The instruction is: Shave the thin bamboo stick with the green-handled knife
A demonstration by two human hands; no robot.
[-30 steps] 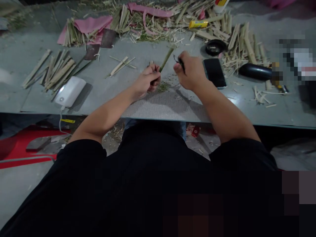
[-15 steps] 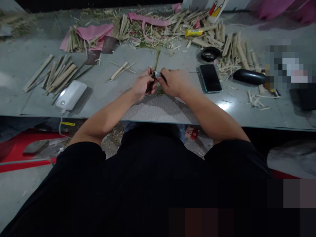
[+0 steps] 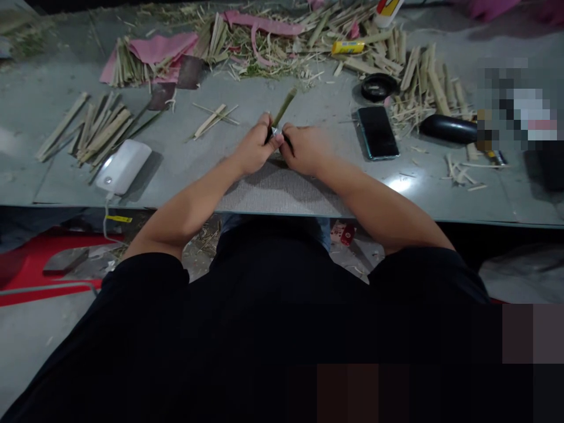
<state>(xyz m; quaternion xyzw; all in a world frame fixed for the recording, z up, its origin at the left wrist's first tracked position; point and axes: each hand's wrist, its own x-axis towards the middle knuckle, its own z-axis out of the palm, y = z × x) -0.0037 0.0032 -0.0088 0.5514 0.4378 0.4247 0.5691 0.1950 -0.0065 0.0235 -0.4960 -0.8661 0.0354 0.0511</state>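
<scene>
My left hand [image 3: 256,145] is closed around a greenish plant stalk [image 3: 284,107], whose free end points up and away to the right. My right hand [image 3: 306,148] is closed on a small dark-handled knife, mostly hidden by the fingers; its shiny blade [image 3: 275,132] lies against the stalk between the two hands. The left thumb presses close to the blade. Both hands hover above a grey textured mat [image 3: 282,191] at the table's front edge. A few crossed pale strips [image 3: 215,121] rest to the left of my hands.
Split stalks [image 3: 103,129] lie left beside a white corded device [image 3: 124,166]. At the right are a phone [image 3: 378,133], a round black dish [image 3: 378,87] and a black case [image 3: 448,129]. Shavings, pink cloth [image 3: 165,51] and a yellow tube [image 3: 348,47] spread along the back.
The stalk's far end has swung to the right and now leans more. Both hands stay together, with the left thumb moved up to the blade. The whole view has shifted slightly.
</scene>
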